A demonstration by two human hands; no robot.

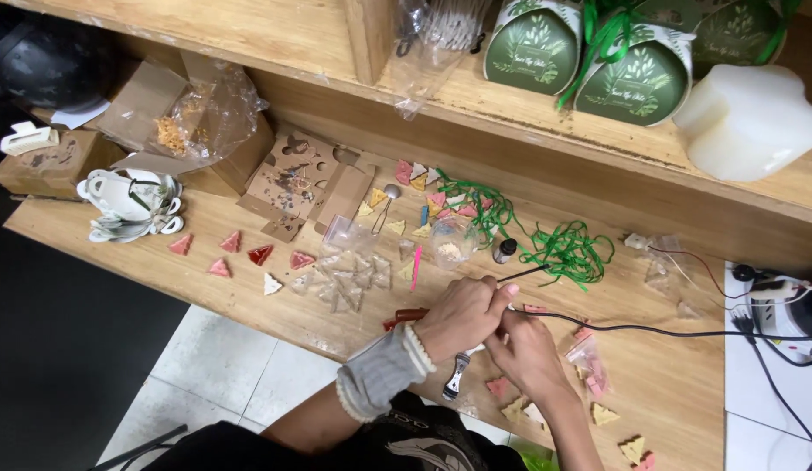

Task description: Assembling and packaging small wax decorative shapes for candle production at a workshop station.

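- The left hand (pixel 463 316), wrist in a grey ribbed cuff, is closed around a thin dark stick-like tool (pixel 521 274) whose tip points toward the back of the worktop
- The right hand (pixel 526 349) presses against the left, fingers curled in; what it pinches is hidden, so I cannot tell its hold for sure
- Just below both hands, a small metal tool with a ribbed handle (pixel 457 377) lies near the front edge of the worktop (pixel 249 301)
- A black cable (pixel 650 330) runs from the hands toward the right edge
- By my judgement the step is fine work on one small piece held between the two hands; any further move calls for a steady tip and a firm pinch
- Just left of the hands, clear triangular pieces (pixel 345 279) lie mid-worktop, with red and pink triangles (pixel 240 249) further left
- Behind the hands sit a small dark bottle (pixel 504 250) and tangled green ribbon (pixel 554 244)
- Yellow and pink triangles (pixel 519 406) lie by the right forearm near the front edge
- White cups (pixel 127 205) stand at the left end
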